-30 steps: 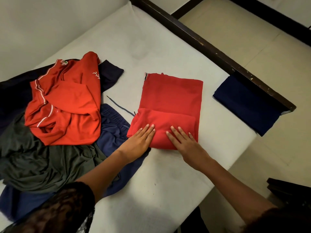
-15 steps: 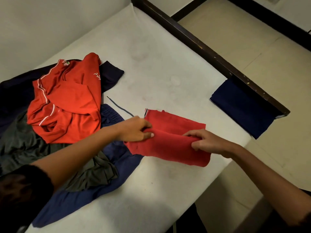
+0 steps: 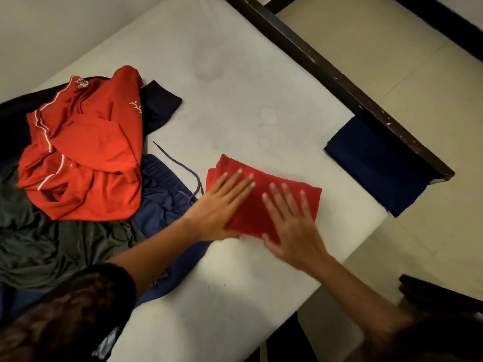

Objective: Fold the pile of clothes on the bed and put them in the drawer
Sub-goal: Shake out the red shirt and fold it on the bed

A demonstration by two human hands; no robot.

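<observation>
A folded red garment (image 3: pixel 271 202) is laid on the white mattress (image 3: pixel 235 87), near its right edge. It forms a compact, roughly rectangular bundle of soft, matte fabric, with layered edges visible at its far left corner. The left hand (image 3: pixel 222 205) is laid flat on the left half of the bundle, fingers spread and extended; nothing is gripped. The right hand (image 3: pixel 292 226) is laid flat on the right half, likewise spread wide with nothing gripped; its outline is blurred.

At the left, an unfolded pile is seen. An orange-red jersey (image 3: pixel 83 152) with white piping and a small white figure emblem is placed on top; a badge at its collar is present, but its lettering cannot be read. Beneath it, dark blue shorts (image 3: pixel 162 202) with a gathered waistband and a loose drawstring (image 3: pixel 177 165) are spread just beside the red bundle. A grey-green garment (image 3: pixel 52 244) is crumpled at the near left, and a dark navy garment (image 3: pixel 159 105) is seen at the far side of the pile.

A folded navy cloth (image 3: pixel 376 163) is laid at the mattress's right edge, against the dark, chipped wooden bed frame (image 3: pixel 339 82).
</observation>
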